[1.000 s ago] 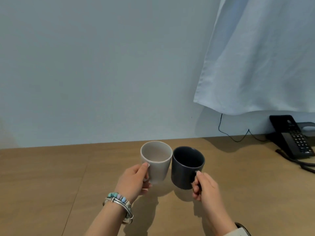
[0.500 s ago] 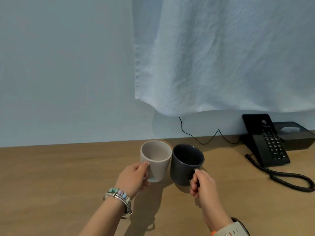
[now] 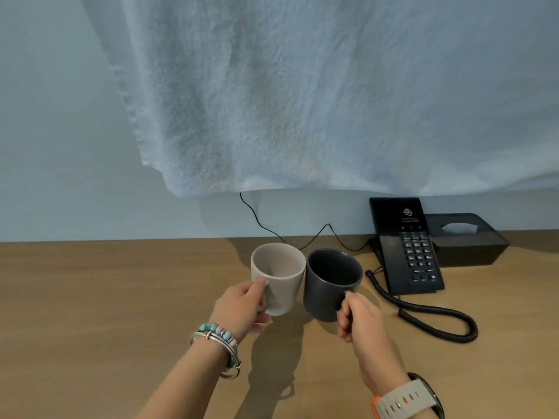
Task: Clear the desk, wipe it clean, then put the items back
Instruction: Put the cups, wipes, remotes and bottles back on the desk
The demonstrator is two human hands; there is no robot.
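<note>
My left hand point(image 3: 242, 303) grips the handle of a beige mug point(image 3: 279, 278) and holds it above the wooden desk point(image 3: 106, 297). Beside it, my right hand point(image 3: 358, 317) grips the handle of a dark grey mug point(image 3: 328, 285), also raised off the desk. The two mugs hang side by side, almost touching, and both look empty. Their shadows fall on the wood below them.
A black desk phone point(image 3: 408, 246) with a coiled cord point(image 3: 435, 319) stands at the right, a black tissue box point(image 3: 465, 237) behind it. A thin black cable point(image 3: 272, 229) runs along the wall. A white towel point(image 3: 302, 95) hangs over the upper view.
The view has swung to the right, bringing the phone, tissue box and more of the towel into sight. Both hands still hold the mugs side by side, carried rightward toward the phone.
</note>
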